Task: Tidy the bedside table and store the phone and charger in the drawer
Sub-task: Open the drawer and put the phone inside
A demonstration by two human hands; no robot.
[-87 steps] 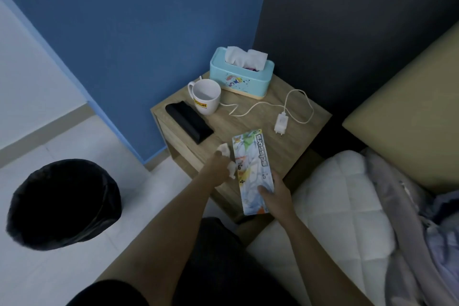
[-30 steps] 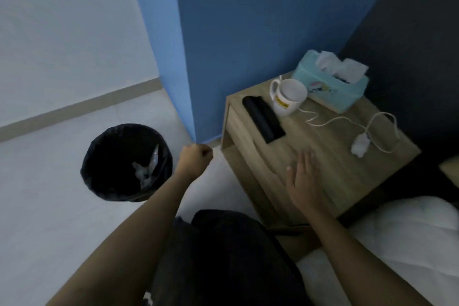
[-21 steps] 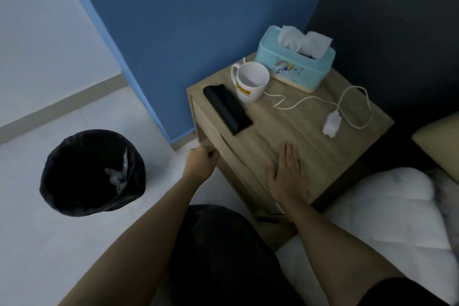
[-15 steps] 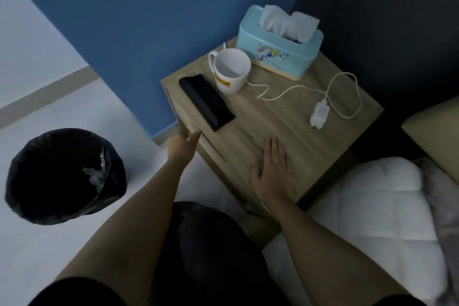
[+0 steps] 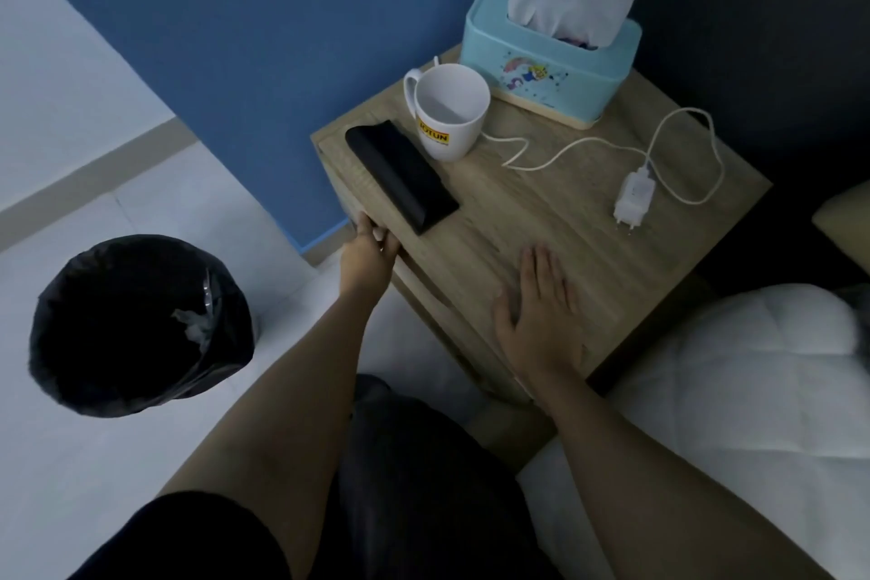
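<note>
A black phone [image 5: 401, 177] lies near the left front edge of the wooden bedside table [image 5: 508, 221]. A white charger [image 5: 634, 198] with its looping cable [image 5: 565, 151] rests on the right part of the top. My left hand [image 5: 369, 250] is at the top edge of the drawer front [image 5: 423, 292], fingers curled onto it just below the phone. My right hand [image 5: 536, 311] lies flat, palm down, on the table top near its front edge, holding nothing. The drawer looks closed.
A white mug [image 5: 449, 111] and a light blue tissue box [image 5: 548, 57] stand at the back of the table. A black-lined bin [image 5: 136, 325] with crumpled waste stands on the floor to the left. A white quilted bed [image 5: 734, 391] is on the right.
The scissors packet and tissue are gone from the table and waste lies in the bin. My left hand came back from the bin to the drawer edge. My right hand stays flat on the top.
</note>
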